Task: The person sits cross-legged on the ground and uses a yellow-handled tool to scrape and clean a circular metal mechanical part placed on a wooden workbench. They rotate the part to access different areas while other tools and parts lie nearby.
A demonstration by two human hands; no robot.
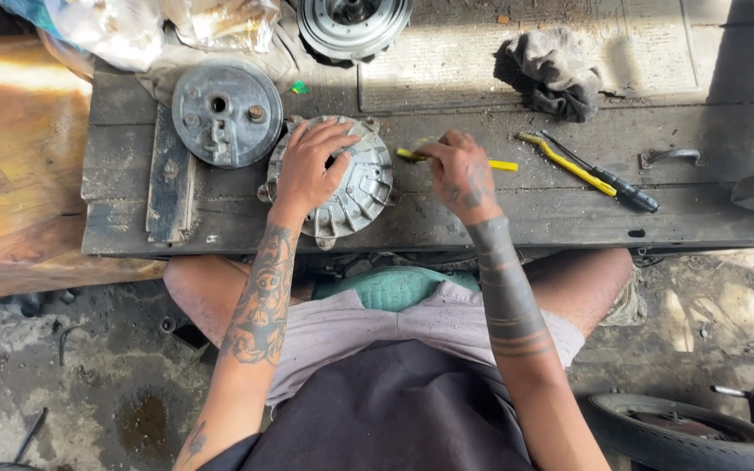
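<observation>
**Hands on a hub and a yellow tool**

The left hand (309, 166) lies flat on a ribbed metal hub (351, 187), fingers spread over its top, pressing rather than clasping. The hub sits near the front edge of a worn wooden bench (525, 214), about midway along it.

The right hand (460, 170) is just beside the hub, fingers pinched narrow round a thin yellow tool (501, 165) that lies along the bench and sticks out on both sides of the hand.

Left of the hub, touching or nearly so, a round grey plate (227, 112) rests toward the back-left corner. A second hub (353, 26) stands at the back edge. Further right lie a dark rag (551, 74), a yellow-and-black pair of tools (591, 172) and a small metal handle (671, 156), near the right end.

A tyre (682, 432) lies on the floor by the person's right side.
</observation>
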